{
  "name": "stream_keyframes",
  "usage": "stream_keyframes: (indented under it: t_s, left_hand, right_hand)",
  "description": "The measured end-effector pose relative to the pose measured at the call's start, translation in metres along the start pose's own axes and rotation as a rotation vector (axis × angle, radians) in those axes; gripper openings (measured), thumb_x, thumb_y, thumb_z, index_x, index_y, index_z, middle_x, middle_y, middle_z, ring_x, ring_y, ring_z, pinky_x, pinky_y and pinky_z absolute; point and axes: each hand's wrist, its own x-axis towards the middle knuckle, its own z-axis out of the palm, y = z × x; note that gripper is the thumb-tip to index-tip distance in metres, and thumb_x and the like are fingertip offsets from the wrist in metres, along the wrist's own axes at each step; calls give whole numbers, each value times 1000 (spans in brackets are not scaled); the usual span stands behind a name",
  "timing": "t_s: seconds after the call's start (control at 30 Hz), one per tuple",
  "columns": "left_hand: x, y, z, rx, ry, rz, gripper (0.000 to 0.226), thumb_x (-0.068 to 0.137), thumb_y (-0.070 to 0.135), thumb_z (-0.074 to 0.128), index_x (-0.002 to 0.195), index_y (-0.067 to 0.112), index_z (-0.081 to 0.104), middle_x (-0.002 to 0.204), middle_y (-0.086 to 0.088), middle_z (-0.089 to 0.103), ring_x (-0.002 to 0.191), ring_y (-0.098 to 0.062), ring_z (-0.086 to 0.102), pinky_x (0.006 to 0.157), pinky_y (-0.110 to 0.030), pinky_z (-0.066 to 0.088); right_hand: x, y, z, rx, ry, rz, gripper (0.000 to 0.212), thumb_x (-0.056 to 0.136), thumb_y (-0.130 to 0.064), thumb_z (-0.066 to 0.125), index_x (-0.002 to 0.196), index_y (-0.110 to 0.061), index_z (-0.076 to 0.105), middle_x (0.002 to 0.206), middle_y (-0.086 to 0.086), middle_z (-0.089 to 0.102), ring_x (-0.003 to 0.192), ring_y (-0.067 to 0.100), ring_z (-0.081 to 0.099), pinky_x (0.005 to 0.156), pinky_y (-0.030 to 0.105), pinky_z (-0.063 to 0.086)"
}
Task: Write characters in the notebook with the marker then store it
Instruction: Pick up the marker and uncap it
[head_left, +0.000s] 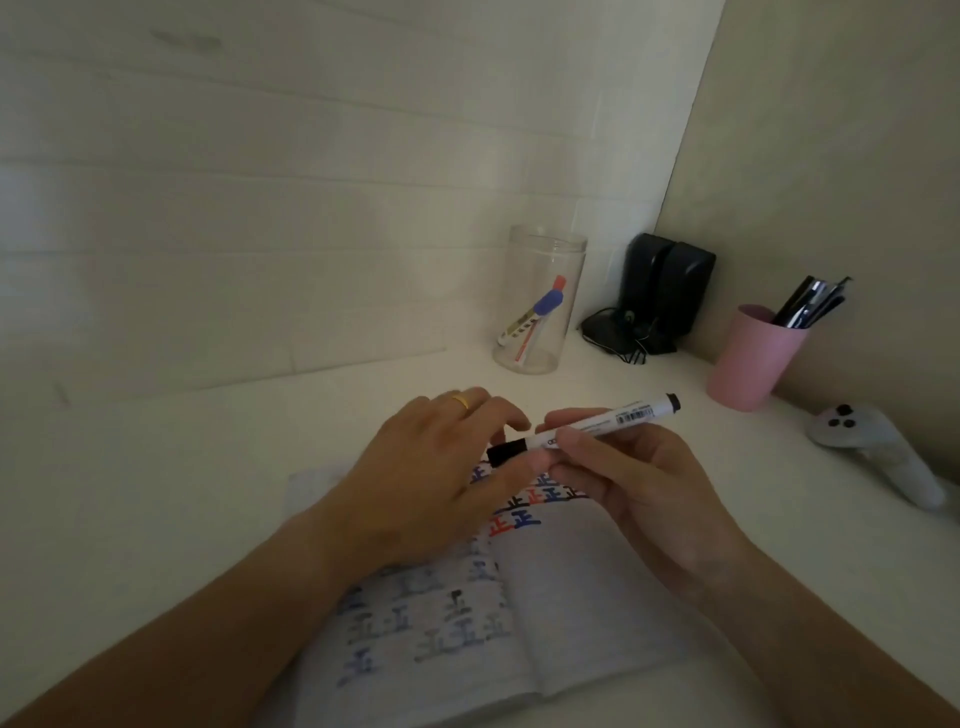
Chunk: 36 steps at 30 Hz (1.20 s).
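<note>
A white marker with a black cap is held in the air above an open white paper notebook. Its long side runs from about 8 o'clock to 2 o'clock, with the cap at the 8 o'clock end. The right hand is closed around the white body. The left hand, with one gold ring, pinches the black cap with its fingers.

The notebook lies flat on the white table under both hands. Its pages have many blue, red and black marks. The hands hide the middle of the top rows.

At 12 o'clock stands one clear round jar with two markers inside. At 1 o'clock sit two black speakers. At 2 o'clock is one pink cup full of pens. At 3 o'clock lies one white controller.
</note>
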Motion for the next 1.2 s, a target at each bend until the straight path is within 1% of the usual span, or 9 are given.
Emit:
stream_keyframes:
  t_s: [0.2, 0.37, 0.47, 0.67, 0.73, 0.83, 0.97, 1.07, 1.2]
  left_hand:
    - [-1, 13, 3, -68, -3, 93, 42, 98, 56, 23, 98, 23, 49, 80, 3, 63, 63, -15, 56, 63, -34, 49]
    - [-1, 23, 5, -206, -42, 40, 30, 103, 46, 30, 94, 22, 45, 79, 0, 63, 63, -18, 57, 62, -34, 47]
    - [-1, 33, 6, -331, -84, 2, 46, 100, 55, 18, 85, 23, 46, 68, 6, 50, 59, -12, 46, 61, -30, 44]
    - [-1, 32, -2, -1479, -417, -369, 49, 97, 54, 40, 58, 24, 42, 46, 11, 29, 35, -7, 20, 37, -17, 20]
    - [-6, 19, -3, -1241, -299, -332, 51, 96, 56, 41, 57, 23, 41, 46, 11, 28, 38, -9, 20, 40, -23, 21]
    - [-10, -1, -3, -438, -9, -143, 40, 102, 36, 28, 69, 16, 39, 62, -2, 40, 57, -20, 30, 58, -36, 29]
    - [-3, -9, -2, -370, 75, -152, 23, 99, 30, 35, 90, 28, 56, 73, 19, 57, 71, -3, 54, 63, -14, 38]
    - [-4, -18, 6, -195, 47, -86, 20, 100, 35, 48, 110, 25, 61, 95, 11, 59, 84, -5, 55, 73, -18, 42]
    - [-3, -29, 7, -175, 37, -18, 21, 95, 41, 57, 108, 27, 66, 94, 14, 58, 80, -6, 55, 71, -23, 44]
  right_hand:
    - [-1, 5, 9, -205, 145, -229, 37, 80, -41, 72, 87, -5, 78, 61, 3, 64, 53, 13, 53, 49, 22, 47]
    - [-3, 6, 19, -203, 193, -311, 35, 88, -41, 63, 81, -8, 73, 55, 5, 55, 50, 15, 45, 45, 23, 41]
    - [-5, 4, 21, -164, 210, -278, 35, 86, -41, 64, 76, -8, 70, 52, 2, 49, 47, 12, 40, 43, 20, 38]
    - [8, -10, 3, 69, 364, -258, 31, 101, -19, 56, 72, -11, 63, 53, 0, 41, 46, 11, 32, 46, 24, 22]
    - [10, -22, -23, 116, 496, -279, 31, 103, -16, 54, 73, -12, 63, 55, 0, 45, 47, 10, 34, 48, 26, 23]
    - [7, -14, -33, -15, 415, -234, 24, 97, -19, 61, 77, -10, 72, 58, 2, 57, 49, 11, 46, 43, 21, 39]
    - [8, 4, -15, -65, 244, -174, 15, 88, -15, 67, 90, -4, 77, 64, 9, 69, 54, 16, 60, 47, 23, 52]
    - [6, 4, -16, -170, 243, -104, 18, 89, -4, 69, 77, -12, 79, 63, 9, 69, 55, 16, 61, 48, 24, 51]
    - [3, 1, -19, -293, 185, -56, 18, 83, 0, 74, 75, -15, 79, 62, 7, 68, 55, 15, 60, 50, 22, 51]
